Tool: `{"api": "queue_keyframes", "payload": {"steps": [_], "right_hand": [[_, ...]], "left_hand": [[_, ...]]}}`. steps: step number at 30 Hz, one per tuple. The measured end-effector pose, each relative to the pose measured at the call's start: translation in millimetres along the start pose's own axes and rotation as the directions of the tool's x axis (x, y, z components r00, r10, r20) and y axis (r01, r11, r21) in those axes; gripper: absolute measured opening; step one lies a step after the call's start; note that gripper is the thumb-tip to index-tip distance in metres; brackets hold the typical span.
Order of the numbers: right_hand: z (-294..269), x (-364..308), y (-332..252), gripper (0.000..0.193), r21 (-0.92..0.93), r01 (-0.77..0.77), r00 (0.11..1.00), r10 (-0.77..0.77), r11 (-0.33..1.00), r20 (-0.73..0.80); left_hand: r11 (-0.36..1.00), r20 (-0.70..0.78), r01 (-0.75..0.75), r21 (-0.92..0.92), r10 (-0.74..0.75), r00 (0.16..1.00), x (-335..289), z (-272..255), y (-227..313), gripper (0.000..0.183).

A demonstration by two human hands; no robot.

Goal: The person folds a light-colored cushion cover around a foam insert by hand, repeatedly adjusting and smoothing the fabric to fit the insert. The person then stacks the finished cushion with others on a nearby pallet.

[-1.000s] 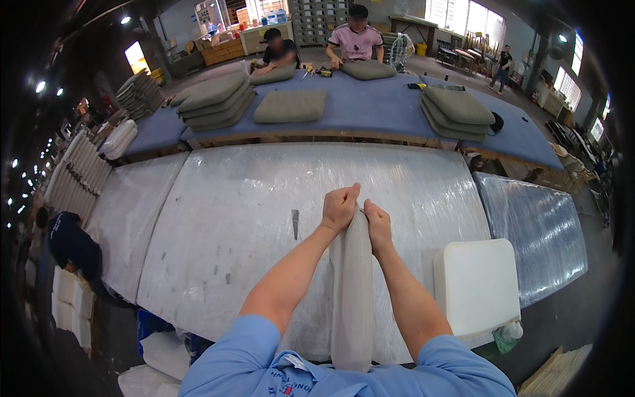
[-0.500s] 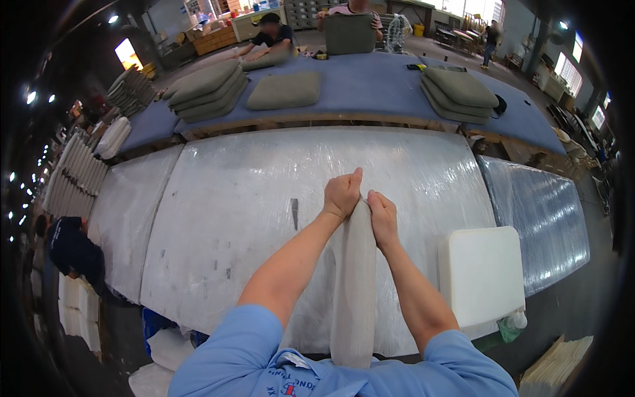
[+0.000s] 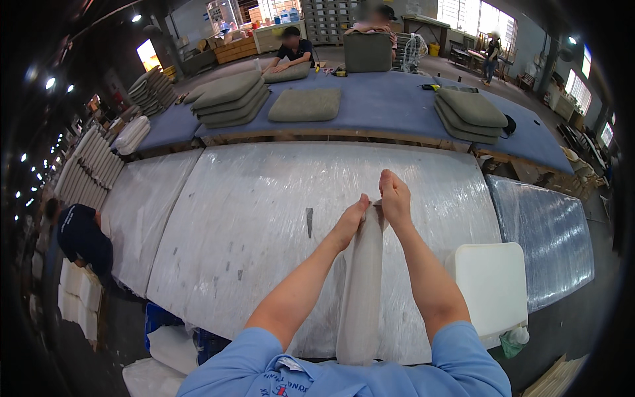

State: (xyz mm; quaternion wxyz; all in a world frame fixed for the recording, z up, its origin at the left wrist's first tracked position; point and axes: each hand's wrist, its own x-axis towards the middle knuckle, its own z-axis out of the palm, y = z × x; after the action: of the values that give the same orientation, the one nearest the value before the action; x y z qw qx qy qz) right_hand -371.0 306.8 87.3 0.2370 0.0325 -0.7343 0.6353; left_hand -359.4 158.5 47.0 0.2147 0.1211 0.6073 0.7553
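Note:
Both my hands pinch the far end of a long pale grey strip of fabric (image 3: 361,291) that runs from my chest out over the plastic-covered table (image 3: 245,198). My left hand (image 3: 351,220) grips its left corner. My right hand (image 3: 395,197) grips the right corner, a little farther out. The strip is folded narrow and hangs taut between my forearms. A small dark tool (image 3: 309,221) lies on the plastic just left of my left hand.
A white foam block (image 3: 491,284) sits at the table's right corner. Beyond is a blue table (image 3: 383,99) with stacks of grey cushions (image 3: 228,98) and people working at its far side. A person in dark blue (image 3: 79,235) crouches at the left.
My hands have moved slightly right and farther out with the strip's end. The view has shifted, and a person at the far table now holds a cushion upright.

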Motion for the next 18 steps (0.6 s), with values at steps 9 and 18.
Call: {"api": "queue_keyframes", "payload": {"steps": [9, 18], "right_hand": [[-3.6, -7.7, 21.1, 0.058, -0.166, -0.079, 0.995, 0.066, 0.983, -0.081], [7.9, 35.6, 24.6, 0.044, -0.613, 0.007, 0.978, 0.122, 0.79, 0.167]], "left_hand": [[0.999, 0.043, -0.023, 0.03, 0.022, 0.999, -0.9, 10.1, 1.1, 0.07], [0.938, -0.03, -0.036, 0.344, 0.049, 0.998, 1.6, 27.8, 10.1, 0.069]]}}
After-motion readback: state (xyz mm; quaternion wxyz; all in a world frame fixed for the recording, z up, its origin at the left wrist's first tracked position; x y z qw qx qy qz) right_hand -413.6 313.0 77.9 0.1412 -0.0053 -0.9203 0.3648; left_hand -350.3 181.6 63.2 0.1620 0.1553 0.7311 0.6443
